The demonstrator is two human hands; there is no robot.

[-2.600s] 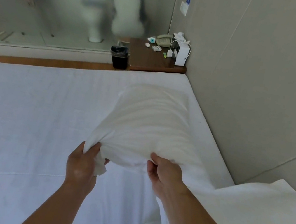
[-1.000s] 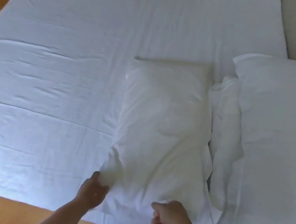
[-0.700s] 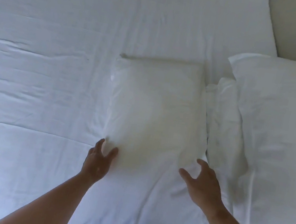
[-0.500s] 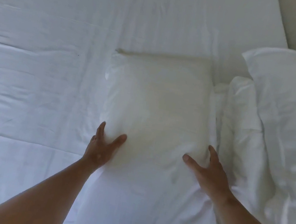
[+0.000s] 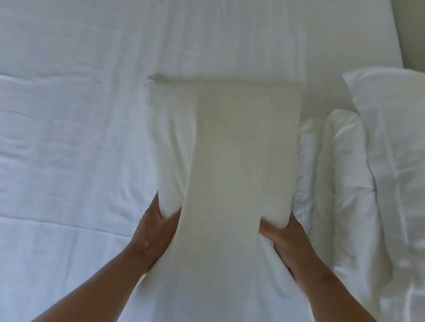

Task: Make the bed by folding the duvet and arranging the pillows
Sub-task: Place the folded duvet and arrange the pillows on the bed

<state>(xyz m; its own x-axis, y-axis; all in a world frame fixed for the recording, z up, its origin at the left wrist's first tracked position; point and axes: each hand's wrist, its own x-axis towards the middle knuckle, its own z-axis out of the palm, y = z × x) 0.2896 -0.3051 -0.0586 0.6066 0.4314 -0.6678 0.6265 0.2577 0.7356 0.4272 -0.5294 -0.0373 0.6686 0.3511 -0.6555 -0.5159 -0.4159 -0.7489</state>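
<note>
A white pillow is seen lengthwise in the centre of the frame, lying on the white bed sheet. Its near end is squeezed between both hands: the left hand is pressed against its left side with the thumb raised, and the right hand is curled around its right side, fingers dug into the fabric. A rumpled duvet is seen just right of the pillow, and a second pillow is placed at the right edge, partly over the duvet.
</note>
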